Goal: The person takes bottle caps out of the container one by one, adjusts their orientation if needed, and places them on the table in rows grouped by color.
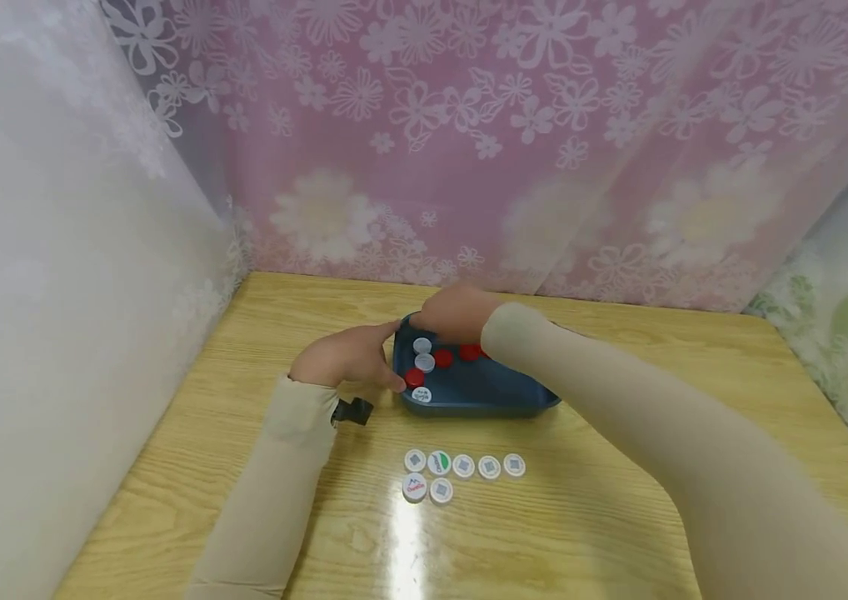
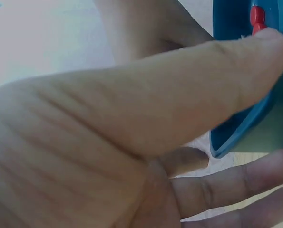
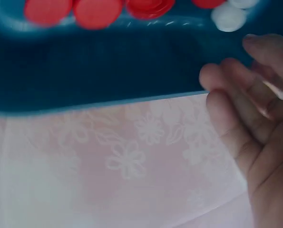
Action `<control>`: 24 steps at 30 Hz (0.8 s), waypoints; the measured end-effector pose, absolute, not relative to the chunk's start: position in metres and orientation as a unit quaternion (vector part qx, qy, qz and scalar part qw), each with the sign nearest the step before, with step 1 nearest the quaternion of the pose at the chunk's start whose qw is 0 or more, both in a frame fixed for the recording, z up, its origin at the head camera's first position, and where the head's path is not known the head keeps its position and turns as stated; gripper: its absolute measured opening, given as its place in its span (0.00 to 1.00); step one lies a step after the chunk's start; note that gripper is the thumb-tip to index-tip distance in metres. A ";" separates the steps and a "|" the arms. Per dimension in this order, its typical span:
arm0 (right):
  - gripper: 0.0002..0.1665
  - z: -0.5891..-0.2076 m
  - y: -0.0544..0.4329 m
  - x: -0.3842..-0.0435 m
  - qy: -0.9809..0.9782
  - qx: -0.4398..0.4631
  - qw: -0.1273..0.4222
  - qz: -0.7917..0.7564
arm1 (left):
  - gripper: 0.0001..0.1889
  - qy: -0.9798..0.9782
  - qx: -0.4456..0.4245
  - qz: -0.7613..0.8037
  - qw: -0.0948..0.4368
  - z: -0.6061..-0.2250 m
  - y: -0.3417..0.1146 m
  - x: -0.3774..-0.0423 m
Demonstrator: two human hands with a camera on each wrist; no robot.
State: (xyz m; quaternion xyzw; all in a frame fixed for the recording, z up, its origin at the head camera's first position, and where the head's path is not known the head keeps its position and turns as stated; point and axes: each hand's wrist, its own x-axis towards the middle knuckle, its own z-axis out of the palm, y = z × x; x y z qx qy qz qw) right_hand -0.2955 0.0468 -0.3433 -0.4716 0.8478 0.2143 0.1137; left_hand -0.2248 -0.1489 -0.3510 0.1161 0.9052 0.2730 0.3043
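A dark blue tray (image 1: 491, 387) holds red bottle caps (image 1: 414, 378) and white caps (image 1: 422, 395); my right arm covers part of it. At the tray's left end my left hand (image 1: 345, 357) touches the rim, its thumb (image 2: 255, 61) lying over the edge near red caps and its other fingers extended outside. My right hand (image 1: 457, 312) reaches into the tray's back left corner. In the right wrist view its fingers (image 3: 222, 109) are loosely bent, with the thumb apart, beside a white cap (image 3: 229, 17). Whether anything lies inside that hand is hard to see.
In front of the tray, several white bottle caps (image 1: 464, 466) with printed tops lie in two rows on the wooden table (image 1: 281, 500). A pink flowered curtain (image 1: 469, 167) hangs behind the table. A pale sheet (image 1: 57, 292) stands on the left.
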 end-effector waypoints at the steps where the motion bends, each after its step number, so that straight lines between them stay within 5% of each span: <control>1: 0.20 -0.345 0.043 -0.295 0.838 -0.479 0.114 0.235 | 0.60 0.905 0.113 0.275 0.305 -0.351 -0.149 -0.225; 15: 0.15 -0.380 0.030 -0.299 0.796 -0.519 0.112 0.291 | 0.60 0.905 0.101 0.272 0.310 -0.351 -0.150 -0.225; 24: 0.15 -0.389 0.032 -0.311 0.842 -0.464 0.168 0.217 | 0.62 0.906 0.098 0.270 0.310 -0.349 -0.150 -0.225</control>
